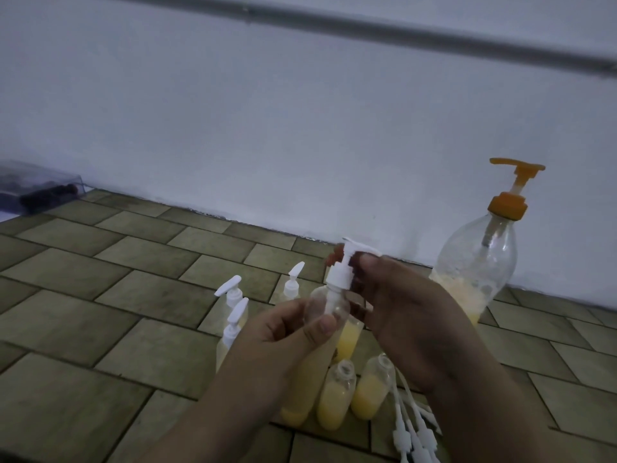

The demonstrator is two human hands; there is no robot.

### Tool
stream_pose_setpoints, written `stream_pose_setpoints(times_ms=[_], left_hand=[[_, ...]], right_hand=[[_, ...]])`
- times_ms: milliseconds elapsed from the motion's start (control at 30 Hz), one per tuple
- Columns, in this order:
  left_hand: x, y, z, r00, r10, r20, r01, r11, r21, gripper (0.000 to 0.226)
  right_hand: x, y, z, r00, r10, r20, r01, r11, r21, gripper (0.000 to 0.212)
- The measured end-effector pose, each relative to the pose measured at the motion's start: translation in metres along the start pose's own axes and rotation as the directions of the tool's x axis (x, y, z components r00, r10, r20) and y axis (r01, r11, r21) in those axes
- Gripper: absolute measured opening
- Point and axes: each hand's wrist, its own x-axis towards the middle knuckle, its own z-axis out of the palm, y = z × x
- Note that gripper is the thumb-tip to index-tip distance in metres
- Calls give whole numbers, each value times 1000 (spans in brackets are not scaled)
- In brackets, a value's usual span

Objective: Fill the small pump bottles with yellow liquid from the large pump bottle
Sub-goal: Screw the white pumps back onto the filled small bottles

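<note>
Lining tiled floor point(100, 285), white wall point(267, 128)

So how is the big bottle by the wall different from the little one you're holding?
The big bottle has an orange pump and stands on the floor with yellow liquid at its bottom. The little bottle has a white pump, looks empty, and is held up by the left hand and right hand. Both are clear plastic.

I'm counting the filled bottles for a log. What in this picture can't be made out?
- Head view: the small bottle in the left hand is half covered by fingers; its fill is unclear.
- The right hand hides bottles behind it.
- The loose pumps are cut off by the bottom edge.
</note>
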Motion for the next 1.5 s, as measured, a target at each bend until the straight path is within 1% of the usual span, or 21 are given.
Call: stream_pose_setpoints(times_ms=[133, 267, 333, 367, 400, 467, 500, 533, 567, 667, 700, 767, 833, 900, 1000, 1067, 1133, 1200, 1233, 1400, 1500], left_hand=[[1, -4, -3, 1000, -15, 0, 15, 1000, -13, 23], [2, -3, -3, 1000, -19, 2, 19, 1000, 6, 28], [4, -7, -4, 999, 32, -30, -28, 991, 132, 21], [6, -11, -5, 992, 105, -70, -82, 959, 272, 19], [9, -13, -7, 975, 198, -99, -135, 885, 445, 22], [15, -17, -12, 926, 373, -63, -195, 613, 765, 38], [18, -17, -14, 900, 436, -24, -213, 487, 847, 45], [21, -17, -15, 875, 484, -16, -226, 438, 870, 46], [21, -13, -15, 874, 484, -42, -219, 468, 856, 40], [23, 0, -15, 934, 342, -102, -216, 769, 601, 24], [23, 1, -14, 948, 306, -82, -214, 809, 548, 24], [25, 2, -13, 929, 366, -46, -268, 756, 597, 18], [30, -1, -9, 878, 478, -30, -322, 635, 703, 16], [37, -3, -7, 845, 535, 4, -331, 517, 789, 23], [47, -11, -9, 827, 556, 78, -344, 392, 853, 35], [48, -14, -8, 831, 554, 48, -328, 420, 846, 37], [49, -19, -8, 852, 520, -55, -249, 496, 832, 39], [52, -25, -12, 869, 483, -107, -188, 522, 832, 39], [54, -29, -15, 875, 472, -104, -175, 509, 843, 38], [56, -43, -21, 925, 368, -92, -75, 416, 906, 20], [56, -53, -22, 946, 313, -90, -57, 431, 901, 21]], right_hand=[[2, 3, -3, 996, -26, -90, 21, 998, -67, 14], [0, 1, -3, 1000, 20, -6, -20, 1000, -20, 18], [0, 3, 1, 997, 10, -72, -12, 999, -30, 17], [0, 5, 5, 992, 2, -129, -6, 999, -34, 17], [1, 9, 9, 982, 0, -187, -6, 999, -32, 17], [3, 17, 16, 954, 6, -301, -9, 1000, -7, 20], [4, 20, 19, 939, 3, -343, -2, 1000, 3, 20], [4, 20, 20, 931, -11, -364, 8, 1000, -10, 20], [4, 18, 20, 932, -33, -361, 21, 999, -38, 21], [7, 5, 14, 956, -104, -276, 102, 995, -20, 29], [8, 2, 11, 962, -126, -242, 126, 992, -16, 27], [12, 1, 10, 965, -180, -190, 163, 981, -102, 18], [15, 5, 11, 957, -236, -171, 211, 966, -153, 15], [19, 9, 10, 942, -267, -202, 238, 959, -156, 17], [23, 14, 6, 894, -342, -289, 255, 920, -299, 20], [19, 16, 4, 899, -347, -267, 227, 891, -392, 20], [11, 15, -3, 923, -300, -241, 147, 855, -498, 32], [-3, 10, -21, 908, -279, -312, 68, 834, -547, 48], [-12, 7, -31, 886, -284, -366, 45, 840, -541, 49], [-54, 12, -74, 743, -294, -601, 100, 937, -336, 23], [-75, 32, -96, 684, -278, -675, -3, 923, -384, 19]])
